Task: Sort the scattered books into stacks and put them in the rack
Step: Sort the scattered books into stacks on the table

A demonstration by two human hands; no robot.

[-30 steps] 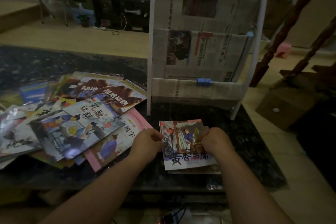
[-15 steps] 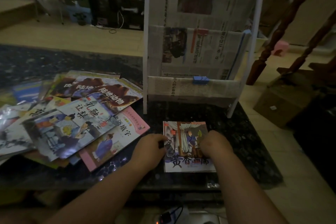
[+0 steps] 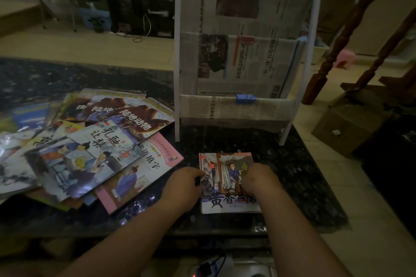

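The book (image 3: 227, 206) lies on the surface (image 3: 297, 177) just before the rack (image 3: 177, 74). The left hand (image 3: 182, 185) and right hand (image 3: 262, 177) each have the grip clamped on one side edge. The rack pockets are lined with newspaper (image 3: 252, 63).

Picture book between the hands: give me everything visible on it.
The picture book is thin, glossy, paper-covered: an illustrated robed figure by curtains, dark Chinese title on a white bottom band. It lies flat, face up, on the dark speckled table before the rack. The left hand holds its left edge, the right hand its right.
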